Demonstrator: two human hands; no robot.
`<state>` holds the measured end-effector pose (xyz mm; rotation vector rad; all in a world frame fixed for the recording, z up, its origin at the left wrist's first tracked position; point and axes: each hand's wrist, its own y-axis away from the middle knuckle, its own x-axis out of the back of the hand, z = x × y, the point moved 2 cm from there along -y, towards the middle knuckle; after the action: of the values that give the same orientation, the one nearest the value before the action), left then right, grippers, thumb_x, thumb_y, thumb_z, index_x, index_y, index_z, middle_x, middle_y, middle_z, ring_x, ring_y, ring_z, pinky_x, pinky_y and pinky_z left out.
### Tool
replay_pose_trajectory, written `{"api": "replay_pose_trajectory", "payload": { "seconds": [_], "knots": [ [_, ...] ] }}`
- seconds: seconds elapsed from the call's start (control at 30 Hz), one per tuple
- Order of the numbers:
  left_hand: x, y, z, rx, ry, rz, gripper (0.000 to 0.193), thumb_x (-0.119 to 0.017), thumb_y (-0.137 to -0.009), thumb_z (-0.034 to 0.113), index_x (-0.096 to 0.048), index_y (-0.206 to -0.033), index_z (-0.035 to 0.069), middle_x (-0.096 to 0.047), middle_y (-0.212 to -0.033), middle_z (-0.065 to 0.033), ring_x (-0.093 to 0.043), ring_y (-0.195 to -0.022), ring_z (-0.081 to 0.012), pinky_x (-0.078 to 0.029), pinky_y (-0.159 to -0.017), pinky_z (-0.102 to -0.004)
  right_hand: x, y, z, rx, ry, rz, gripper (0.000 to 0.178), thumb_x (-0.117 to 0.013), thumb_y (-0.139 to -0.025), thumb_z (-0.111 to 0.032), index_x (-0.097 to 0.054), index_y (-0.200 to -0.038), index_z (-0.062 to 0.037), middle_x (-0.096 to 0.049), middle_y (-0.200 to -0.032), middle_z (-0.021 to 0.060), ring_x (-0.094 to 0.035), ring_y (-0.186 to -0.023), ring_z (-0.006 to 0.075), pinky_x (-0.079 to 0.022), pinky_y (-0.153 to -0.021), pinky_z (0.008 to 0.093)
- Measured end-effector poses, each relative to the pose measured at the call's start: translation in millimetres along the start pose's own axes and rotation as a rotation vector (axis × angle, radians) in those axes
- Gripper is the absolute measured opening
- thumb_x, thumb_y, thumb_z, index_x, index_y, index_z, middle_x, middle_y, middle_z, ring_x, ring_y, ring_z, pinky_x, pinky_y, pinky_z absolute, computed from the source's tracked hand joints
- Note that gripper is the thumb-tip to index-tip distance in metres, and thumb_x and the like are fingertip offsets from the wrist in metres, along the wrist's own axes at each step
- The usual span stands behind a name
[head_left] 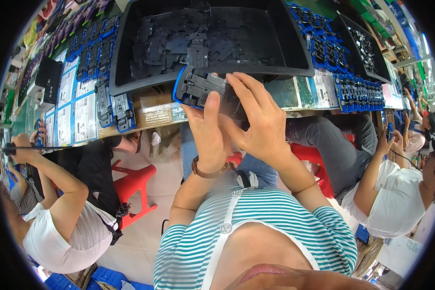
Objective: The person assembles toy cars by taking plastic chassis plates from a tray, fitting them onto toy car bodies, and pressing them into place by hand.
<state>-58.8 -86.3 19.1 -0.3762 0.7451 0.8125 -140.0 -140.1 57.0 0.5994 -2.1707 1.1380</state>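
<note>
A toy car (198,87) with a blue body is held bottom up in front of the black bin, its black underside facing me. My left hand (207,128) is closed around its near side, the thumb lying along the underside. On its right end my right hand (263,118) is closed, fingers over the top and thumb below. A dark flat section (234,101) shows between my right fingers and thumb; whether it is a separate plate I cannot tell. The black bin (212,76) holds a heap of flat black chassis plates (193,41).
Similar blue-and-black cars stand in rows at the left (97,58) and right (357,94). A second black tray (362,50) with small parts lies at the far right. Co-workers sit on both sides, one near a red stool (135,188).
</note>
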Motion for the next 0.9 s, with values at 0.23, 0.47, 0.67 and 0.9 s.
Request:
{"api": "replay_pose_trajectory", "payload": {
  "seconds": [0.23, 0.47, 0.67, 0.9],
  "knots": [
    [-3.4, -3.5, 1.5, -0.029, 0.070, -0.004, 0.042, -0.051, -0.094, 0.017, -0.036, -0.132, 0.008, -0.051, -0.126, -0.0135, -0.055, -0.111, -0.0249, -0.047, -0.095, -0.0392, 2.5, 7.6, 22.1, -0.051, -0.326, 0.038, 0.062, -0.072, -0.078, -0.026, -0.047, -0.129, 0.0010, -0.056, -0.119, 0.0193, -0.061, -0.103, 0.0293, -0.051, -0.082, 0.0343],
    [-6.6, 4.6, -11.7, -0.147, -0.002, -0.073, 0.048, -0.048, -0.094, 0.014, -0.030, -0.137, 0.006, -0.048, -0.129, -0.0193, -0.050, -0.121, -0.0324, -0.044, -0.100, -0.0435, -6.9, 20.9, 31.3, -0.631, -1.159, -0.108, 0.043, -0.068, -0.085, -0.016, -0.053, -0.122, 0.0021, -0.060, -0.106, 0.0075, -0.058, -0.091, 0.0111, -0.050, -0.080, 0.0257],
    [-2.7, 3.3, -14.2, -0.140, -0.102, -0.184, 0.045, -0.049, -0.093, 0.010, -0.035, -0.135, 0.003, -0.048, -0.130, -0.0195, -0.050, -0.121, -0.0297, -0.043, -0.101, -0.0404, -0.6, 22.6, 38.5, -0.594, -1.167, -0.027, 0.037, -0.070, -0.083, -0.009, -0.057, -0.116, 0.0023, -0.061, -0.104, 0.0061, -0.058, -0.092, 0.0102, -0.050, -0.080, 0.0248],
    [-0.3, 1.6, -2.0, -0.039, -0.114, -0.096, 0.033, -0.053, -0.094, 0.012, -0.049, -0.124, -0.002, -0.060, -0.117, -0.0122, -0.060, -0.105, -0.0196, -0.048, -0.091, -0.0326, 10.2, 18.9, 33.3, -0.552, -1.015, 0.011, 0.048, -0.069, -0.083, -0.005, -0.050, -0.127, 0.0004, -0.059, -0.113, 0.0072, -0.057, -0.098, 0.0101, -0.048, -0.083, 0.0230]
  ]
}}
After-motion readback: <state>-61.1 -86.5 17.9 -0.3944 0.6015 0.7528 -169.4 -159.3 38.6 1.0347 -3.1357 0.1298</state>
